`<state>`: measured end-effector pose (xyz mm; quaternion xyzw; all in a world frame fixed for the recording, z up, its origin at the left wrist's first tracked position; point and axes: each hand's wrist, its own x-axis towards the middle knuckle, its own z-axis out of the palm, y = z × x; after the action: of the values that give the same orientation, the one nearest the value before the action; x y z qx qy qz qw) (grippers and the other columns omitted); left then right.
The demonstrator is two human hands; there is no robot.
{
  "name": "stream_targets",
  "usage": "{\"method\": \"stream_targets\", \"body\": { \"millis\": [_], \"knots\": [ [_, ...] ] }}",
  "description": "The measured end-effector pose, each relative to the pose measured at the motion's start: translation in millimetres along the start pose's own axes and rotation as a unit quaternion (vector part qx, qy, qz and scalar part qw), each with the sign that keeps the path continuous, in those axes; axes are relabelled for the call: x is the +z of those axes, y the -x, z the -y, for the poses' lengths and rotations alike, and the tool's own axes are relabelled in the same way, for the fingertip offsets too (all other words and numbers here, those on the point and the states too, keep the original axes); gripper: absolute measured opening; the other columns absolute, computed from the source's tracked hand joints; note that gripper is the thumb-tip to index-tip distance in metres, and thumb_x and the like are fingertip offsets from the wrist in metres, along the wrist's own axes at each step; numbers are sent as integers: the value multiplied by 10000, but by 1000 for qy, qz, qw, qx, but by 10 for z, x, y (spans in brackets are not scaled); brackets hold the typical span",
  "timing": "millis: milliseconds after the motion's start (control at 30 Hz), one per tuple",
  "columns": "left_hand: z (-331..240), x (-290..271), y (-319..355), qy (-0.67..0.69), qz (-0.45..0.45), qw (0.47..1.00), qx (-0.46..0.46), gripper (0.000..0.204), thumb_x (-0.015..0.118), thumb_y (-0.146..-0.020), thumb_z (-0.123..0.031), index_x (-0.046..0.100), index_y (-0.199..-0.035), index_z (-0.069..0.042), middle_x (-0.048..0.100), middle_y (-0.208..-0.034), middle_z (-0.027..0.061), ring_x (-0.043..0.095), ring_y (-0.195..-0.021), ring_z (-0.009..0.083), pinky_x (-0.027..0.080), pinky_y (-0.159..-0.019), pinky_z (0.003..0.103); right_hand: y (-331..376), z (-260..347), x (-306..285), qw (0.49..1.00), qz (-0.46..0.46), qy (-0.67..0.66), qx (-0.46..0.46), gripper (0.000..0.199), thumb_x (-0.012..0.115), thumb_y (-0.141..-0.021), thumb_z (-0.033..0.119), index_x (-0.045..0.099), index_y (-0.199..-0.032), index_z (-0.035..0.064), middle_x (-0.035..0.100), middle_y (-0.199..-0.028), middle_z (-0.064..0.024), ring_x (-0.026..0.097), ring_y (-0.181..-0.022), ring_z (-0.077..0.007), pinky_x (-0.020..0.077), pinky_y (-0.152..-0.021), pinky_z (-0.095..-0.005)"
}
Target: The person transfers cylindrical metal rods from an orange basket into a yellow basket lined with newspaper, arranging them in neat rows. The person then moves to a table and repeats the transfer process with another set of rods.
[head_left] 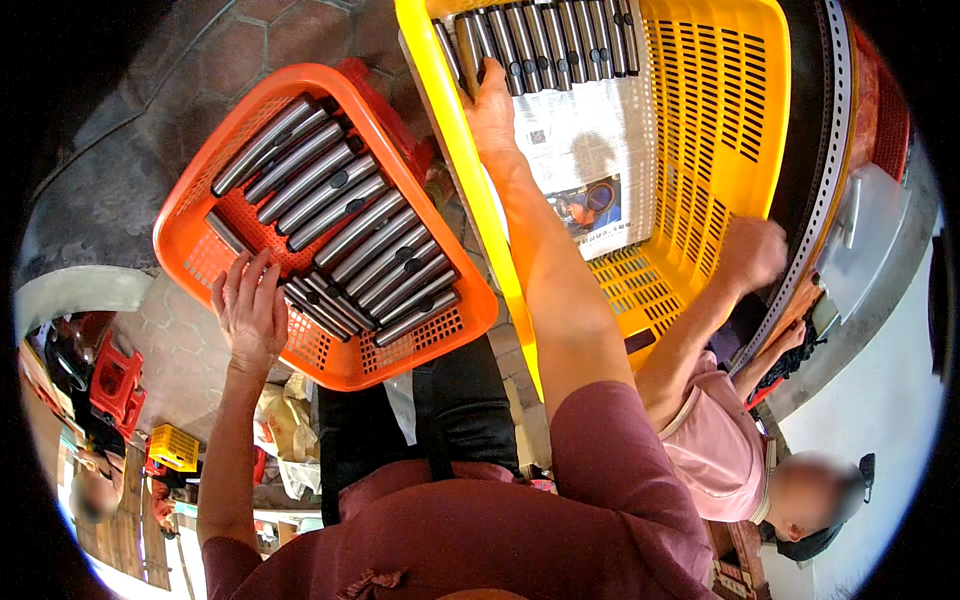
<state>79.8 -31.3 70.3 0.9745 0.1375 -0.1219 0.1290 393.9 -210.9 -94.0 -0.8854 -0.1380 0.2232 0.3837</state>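
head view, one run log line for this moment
left hand: on orange basket | right hand: on metal tubes, yellow basket

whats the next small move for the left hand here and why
Probably close the left hand on one of the metal tubes at the near end of the row in the orange basket. It rests open on that row and seems to hold nothing, while the right hand is already at the tubes lined up in the yellow basket, which has bare space left.
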Motion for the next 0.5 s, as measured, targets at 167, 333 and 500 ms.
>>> {"method": "stream_targets", "body": {
  "millis": [167,333,500],
  "knots": [
    [2,9,-10,-2,9,1000,-4,313,558,-836,-130,590,-1139,-56,540,-1286,69,441,-1251,275,257,-1058,460,20,-99,59,999,-29,-13,-20,524,648,-815,58,412,-1263,-78,512,-1143,-303,518,-1046,-476,432,-905,-463],
    [-1,10,-8,-16,18,1000,-4,326,564,-833,-133,590,-1149,-58,539,-1287,67,443,-1250,271,264,-1054,460,40,-152,56,998,-43,-12,-43,499,642,-817,54,420,-1245,-74,496,-1130,-294,499,-1038,-465,423,-901,-455],
    [-21,-1,-40,-21,23,1000,-4,333,566,-829,-134,589,-1152,-57,541,-1281,68,452,-1240,271,280,-1042,459,33,-254,56,994,-72,20,-76,506,640,-798,46,420,-1238,-72,498,-1085,-270,494,-1017,-449,423,-892,-456]
  ]
}}
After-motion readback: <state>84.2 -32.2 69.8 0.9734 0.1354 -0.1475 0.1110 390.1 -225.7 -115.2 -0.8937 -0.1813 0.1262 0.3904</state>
